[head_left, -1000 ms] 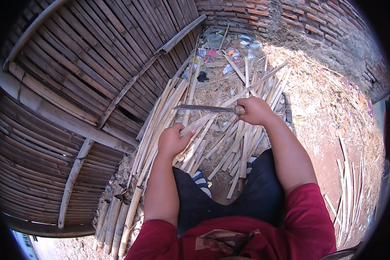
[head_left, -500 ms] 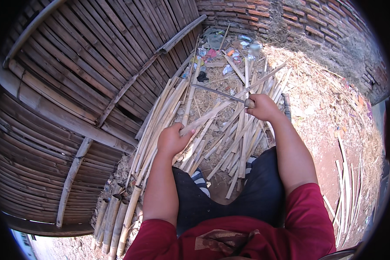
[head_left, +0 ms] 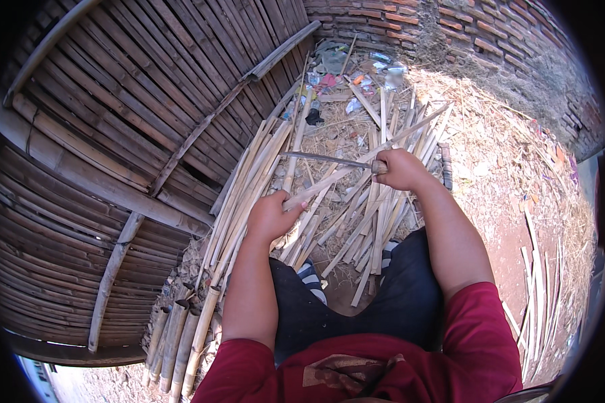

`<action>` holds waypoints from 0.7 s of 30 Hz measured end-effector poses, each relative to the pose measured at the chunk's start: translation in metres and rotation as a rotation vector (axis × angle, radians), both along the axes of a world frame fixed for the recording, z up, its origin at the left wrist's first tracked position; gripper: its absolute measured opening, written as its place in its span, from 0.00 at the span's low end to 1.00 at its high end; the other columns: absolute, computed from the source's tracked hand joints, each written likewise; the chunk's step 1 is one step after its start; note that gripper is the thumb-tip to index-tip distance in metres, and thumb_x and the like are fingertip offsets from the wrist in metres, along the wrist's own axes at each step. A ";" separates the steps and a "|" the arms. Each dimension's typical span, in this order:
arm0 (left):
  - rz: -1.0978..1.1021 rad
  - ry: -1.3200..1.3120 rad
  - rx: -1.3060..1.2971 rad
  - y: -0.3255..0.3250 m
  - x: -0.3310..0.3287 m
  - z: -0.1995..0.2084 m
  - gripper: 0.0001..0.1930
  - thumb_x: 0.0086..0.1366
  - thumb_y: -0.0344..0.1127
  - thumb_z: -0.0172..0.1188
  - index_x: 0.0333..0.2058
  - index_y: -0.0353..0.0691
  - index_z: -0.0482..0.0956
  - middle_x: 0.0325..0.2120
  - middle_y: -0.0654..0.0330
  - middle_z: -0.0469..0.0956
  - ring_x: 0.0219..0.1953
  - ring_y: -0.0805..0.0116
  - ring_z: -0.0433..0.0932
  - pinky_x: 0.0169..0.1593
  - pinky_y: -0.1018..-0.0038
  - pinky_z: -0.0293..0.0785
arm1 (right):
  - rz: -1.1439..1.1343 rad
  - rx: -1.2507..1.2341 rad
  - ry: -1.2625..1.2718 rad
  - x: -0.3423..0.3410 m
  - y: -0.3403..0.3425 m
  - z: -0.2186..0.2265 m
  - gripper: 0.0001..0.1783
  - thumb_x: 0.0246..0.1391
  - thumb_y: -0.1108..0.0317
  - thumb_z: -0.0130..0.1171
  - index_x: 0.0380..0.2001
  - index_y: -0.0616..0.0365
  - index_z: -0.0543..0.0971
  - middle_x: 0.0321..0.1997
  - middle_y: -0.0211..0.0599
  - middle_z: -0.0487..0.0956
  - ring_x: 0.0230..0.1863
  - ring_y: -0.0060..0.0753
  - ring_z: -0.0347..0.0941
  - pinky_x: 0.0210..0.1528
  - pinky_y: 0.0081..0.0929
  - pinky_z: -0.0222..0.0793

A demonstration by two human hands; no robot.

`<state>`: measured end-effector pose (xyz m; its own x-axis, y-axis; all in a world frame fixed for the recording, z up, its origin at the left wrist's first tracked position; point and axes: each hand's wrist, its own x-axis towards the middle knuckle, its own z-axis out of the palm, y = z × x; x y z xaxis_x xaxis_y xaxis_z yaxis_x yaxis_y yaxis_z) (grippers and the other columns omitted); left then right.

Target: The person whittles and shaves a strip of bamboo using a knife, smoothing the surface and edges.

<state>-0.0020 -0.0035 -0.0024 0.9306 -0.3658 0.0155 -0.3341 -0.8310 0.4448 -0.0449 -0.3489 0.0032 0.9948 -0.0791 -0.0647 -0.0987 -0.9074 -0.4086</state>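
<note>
My left hand [head_left: 270,216] is closed around the near end of a long bamboo strip [head_left: 323,183], which slants away to the far right over a pile of others. My right hand [head_left: 399,170] grips the wooden handle of a machete [head_left: 329,159]. Its long dark blade points left and crosses the strip a little beyond my left hand; whether blade and strip touch, I cannot tell. Beneath both hands lie many loose bamboo strips [head_left: 373,221], spread in a heap in front of my feet.
A slatted bamboo wall [head_left: 134,87] rises on the left, with long bamboo strips [head_left: 249,181] along its foot. Cut bamboo poles [head_left: 175,336] stand at the lower left. A brick wall [head_left: 477,40] closes the back, with litter [head_left: 329,80] before it. More thin strips [head_left: 536,295] lie at right.
My right hand has moved slightly left and nearer to me, and the machete blade has shifted left and down along the strip. My left hand stays nearly in place.
</note>
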 end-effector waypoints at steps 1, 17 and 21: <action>-0.004 0.005 -0.004 0.000 0.000 0.001 0.28 0.61 0.61 0.71 0.40 0.38 0.87 0.26 0.48 0.85 0.32 0.48 0.86 0.39 0.58 0.79 | 0.004 0.002 -0.006 0.000 -0.001 -0.002 0.24 0.48 0.55 0.77 0.47 0.53 0.85 0.46 0.46 0.87 0.52 0.52 0.83 0.54 0.46 0.77; -0.029 -0.025 -0.010 0.001 0.003 -0.005 0.29 0.61 0.61 0.72 0.39 0.35 0.87 0.25 0.46 0.83 0.30 0.46 0.85 0.38 0.57 0.78 | 0.047 -0.010 -0.018 0.002 -0.004 -0.005 0.25 0.49 0.56 0.76 0.48 0.56 0.85 0.47 0.48 0.86 0.53 0.54 0.82 0.56 0.46 0.77; -0.033 -0.011 0.004 0.003 0.004 -0.006 0.29 0.61 0.61 0.71 0.40 0.35 0.87 0.25 0.46 0.83 0.30 0.46 0.85 0.38 0.57 0.78 | 0.044 -0.003 0.003 0.002 -0.001 -0.003 0.24 0.49 0.57 0.76 0.48 0.56 0.85 0.47 0.48 0.86 0.53 0.54 0.82 0.56 0.46 0.77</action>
<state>0.0019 -0.0008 -0.0086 0.9178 -0.3964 0.0241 -0.3661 -0.8212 0.4376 -0.0433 -0.3499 0.0002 0.9971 -0.0354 -0.0679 -0.0600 -0.9120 -0.4058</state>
